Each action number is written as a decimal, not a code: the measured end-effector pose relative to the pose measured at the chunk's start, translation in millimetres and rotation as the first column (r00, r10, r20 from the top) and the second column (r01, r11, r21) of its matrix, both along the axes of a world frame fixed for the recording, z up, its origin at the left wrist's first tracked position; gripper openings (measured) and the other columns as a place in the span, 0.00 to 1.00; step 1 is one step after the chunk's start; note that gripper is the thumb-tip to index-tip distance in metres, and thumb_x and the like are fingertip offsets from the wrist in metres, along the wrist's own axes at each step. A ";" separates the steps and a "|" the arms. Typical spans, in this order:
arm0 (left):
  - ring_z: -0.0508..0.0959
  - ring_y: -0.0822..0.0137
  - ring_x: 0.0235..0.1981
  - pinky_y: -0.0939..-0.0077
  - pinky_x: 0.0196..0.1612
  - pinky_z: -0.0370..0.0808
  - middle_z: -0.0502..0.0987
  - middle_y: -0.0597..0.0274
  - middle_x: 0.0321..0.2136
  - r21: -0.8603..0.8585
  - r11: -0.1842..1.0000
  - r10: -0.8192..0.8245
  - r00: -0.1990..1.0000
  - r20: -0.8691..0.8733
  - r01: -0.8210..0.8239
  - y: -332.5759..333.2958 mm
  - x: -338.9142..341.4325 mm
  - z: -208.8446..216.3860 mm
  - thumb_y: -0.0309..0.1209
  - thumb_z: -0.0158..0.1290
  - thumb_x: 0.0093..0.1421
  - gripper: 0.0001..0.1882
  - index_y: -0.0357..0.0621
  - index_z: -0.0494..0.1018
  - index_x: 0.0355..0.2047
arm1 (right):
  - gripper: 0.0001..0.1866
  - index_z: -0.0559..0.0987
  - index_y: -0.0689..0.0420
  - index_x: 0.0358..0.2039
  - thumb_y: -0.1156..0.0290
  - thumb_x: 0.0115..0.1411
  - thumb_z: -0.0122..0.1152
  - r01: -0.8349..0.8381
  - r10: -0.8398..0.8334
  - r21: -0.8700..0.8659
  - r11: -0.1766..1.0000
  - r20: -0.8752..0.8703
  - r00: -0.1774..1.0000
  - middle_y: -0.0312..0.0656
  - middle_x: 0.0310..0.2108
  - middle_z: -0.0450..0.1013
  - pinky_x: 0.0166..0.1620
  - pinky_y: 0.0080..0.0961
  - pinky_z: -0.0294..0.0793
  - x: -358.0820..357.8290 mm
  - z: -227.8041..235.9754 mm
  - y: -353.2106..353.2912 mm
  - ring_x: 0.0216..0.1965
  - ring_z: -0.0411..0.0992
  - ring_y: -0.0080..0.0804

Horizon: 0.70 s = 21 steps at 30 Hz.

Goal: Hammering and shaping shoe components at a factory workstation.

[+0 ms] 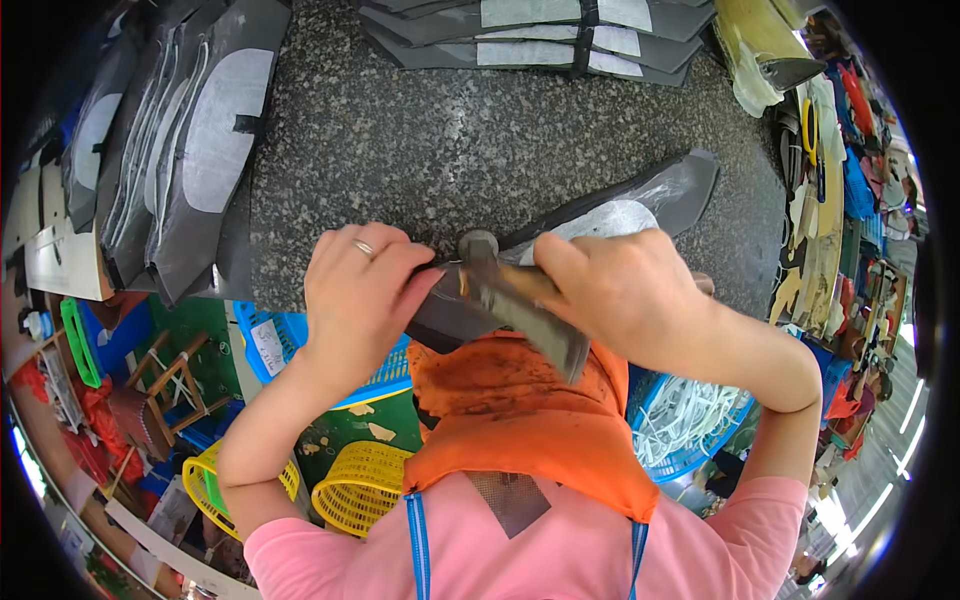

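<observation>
My right hand [625, 295] is closed around the wooden handle of a hammer [525, 320], whose worn metal head lies over the near edge of a dark grey sheet piece [680, 195]. That piece carries a pale oval patch [615, 218] and slants across the near edge of the speckled stone slab [430, 140], partly overhanging it. Beside the hammer head, my left hand [355, 295], with a ring on one finger, pinches the piece's edge between thumb and fingers. The hammer and my right hand hide the middle of the piece.
Stacks of similar grey pieces [225, 130] lie at the left, and a banded bundle [540, 50] at the far side. Below the slab are a blue basket [385, 375], yellow baskets [365, 485] and a blue basket of white strips [690, 425]. Yellow-handled scissors [810, 130] are at right.
</observation>
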<state>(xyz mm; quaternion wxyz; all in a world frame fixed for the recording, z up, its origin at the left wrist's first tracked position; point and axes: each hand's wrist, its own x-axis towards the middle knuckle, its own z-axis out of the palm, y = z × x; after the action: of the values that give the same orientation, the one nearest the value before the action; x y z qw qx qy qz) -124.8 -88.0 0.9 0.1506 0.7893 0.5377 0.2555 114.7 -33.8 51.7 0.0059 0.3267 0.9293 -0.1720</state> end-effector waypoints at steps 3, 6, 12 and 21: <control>0.73 0.60 0.34 0.67 0.37 0.69 0.75 0.64 0.31 0.048 0.999 0.015 0.998 0.062 -0.018 -14.1 -1.2 -8.8 0.21 0.62 0.43 0.11 0.44 0.77 0.30 | 0.17 0.69 0.57 0.25 0.56 0.60 0.58 0.026 -0.030 -0.041 0.999 -0.089 0.996 0.42 0.11 0.68 0.16 0.36 0.69 -2.3 3.6 13.6 0.14 0.71 0.44; 0.74 0.60 0.32 0.67 0.35 0.70 0.74 0.63 0.31 0.208 0.978 -0.031 0.999 -0.004 0.032 -20.0 2.6 -12.6 0.21 0.62 0.40 0.13 0.42 0.77 0.29 | 0.14 0.68 0.56 0.28 0.60 0.57 0.60 0.018 -0.028 -0.125 0.992 -0.079 0.997 0.43 0.14 0.69 0.20 0.38 0.68 -3.2 3.3 8.0 0.18 0.71 0.45; 0.75 0.62 0.32 0.69 0.34 0.72 0.74 0.53 0.34 0.280 0.931 -0.141 0.937 -0.320 0.235 -25.9 9.2 -4.2 0.22 0.53 0.45 0.09 0.34 0.74 0.29 | 0.14 0.67 0.55 0.28 0.62 0.57 0.60 0.005 0.018 -0.178 0.984 0.128 0.992 0.41 0.17 0.70 0.22 0.35 0.69 -17.4 2.6 4.8 0.21 0.73 0.44; 0.68 0.43 0.52 0.50 0.55 0.66 0.66 0.44 0.52 0.013 1.000 -0.024 0.995 -0.092 0.026 -5.7 70.6 32.9 0.36 0.68 0.40 0.39 0.42 0.67 0.55 | 0.10 0.75 0.59 0.40 0.74 0.58 0.63 0.592 -0.586 -0.211 0.778 -0.584 0.562 0.36 0.25 0.71 0.29 0.23 0.71 66.3 1.1 9.5 0.24 0.71 0.24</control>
<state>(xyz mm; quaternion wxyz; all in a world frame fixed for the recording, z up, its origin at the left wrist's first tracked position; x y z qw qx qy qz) -54.2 -93.7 33.8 0.1232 0.8080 0.5323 0.2207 180.9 -24.3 52.8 -0.3591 0.5420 0.7149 -0.2572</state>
